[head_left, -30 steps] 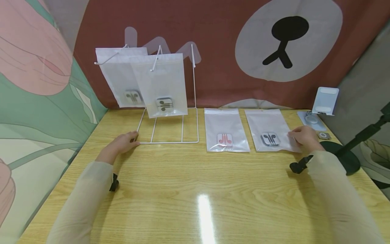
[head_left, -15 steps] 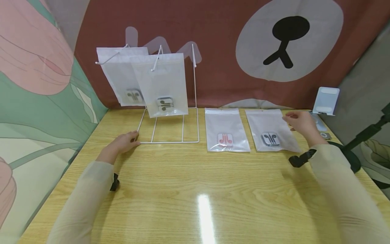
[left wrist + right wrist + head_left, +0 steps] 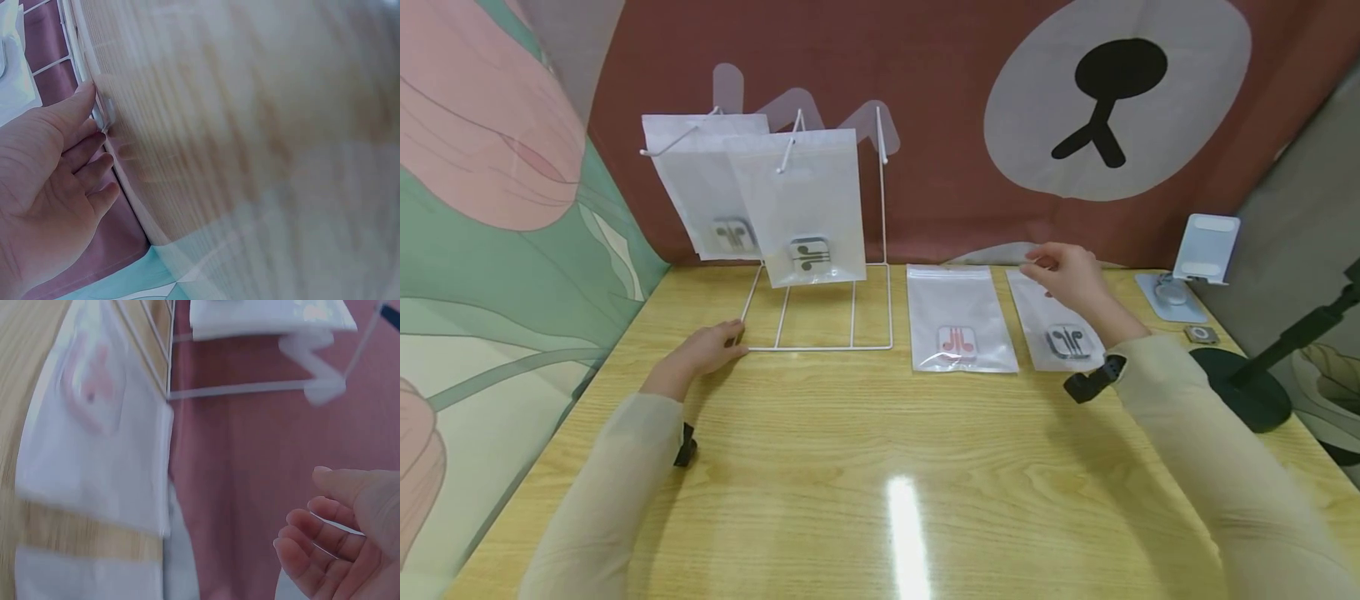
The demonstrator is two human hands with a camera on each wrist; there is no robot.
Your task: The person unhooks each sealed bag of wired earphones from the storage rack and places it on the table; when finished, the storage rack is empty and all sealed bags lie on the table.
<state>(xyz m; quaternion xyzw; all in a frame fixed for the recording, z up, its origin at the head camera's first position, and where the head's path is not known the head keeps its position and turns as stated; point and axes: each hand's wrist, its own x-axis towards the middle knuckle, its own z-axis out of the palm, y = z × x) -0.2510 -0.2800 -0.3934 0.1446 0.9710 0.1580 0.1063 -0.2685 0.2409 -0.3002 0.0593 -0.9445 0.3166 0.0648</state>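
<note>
A white wire display rack (image 3: 820, 348) stands at the left, with its front left corner pinched between the thumb and fingers of my left hand (image 3: 707, 348). In the left wrist view the thumb of that hand (image 3: 47, 169) lies against the wire. Two white zip bags hang on the rack's hooks: a rear bag (image 3: 688, 183) and a front bag (image 3: 805, 192), each with an earphone case inside. My right hand (image 3: 1075, 279) hovers over the top of a flat bag with black earphones (image 3: 1067, 342). Its fingers are loosely bent and hold nothing in the right wrist view (image 3: 337, 537).
Beside the rack lies a bag with red earphones (image 3: 958, 321). A pale blue phone stand (image 3: 1206, 246), a small square gadget (image 3: 1201, 334) and a black round stand base (image 3: 1243, 392) are at the right. A third hook (image 3: 882, 137) bears no bag.
My right hand has lifted off the right edge of the black-earphone bag and moved left and up, over the bag's top. The left hand has stayed on the rack.
</note>
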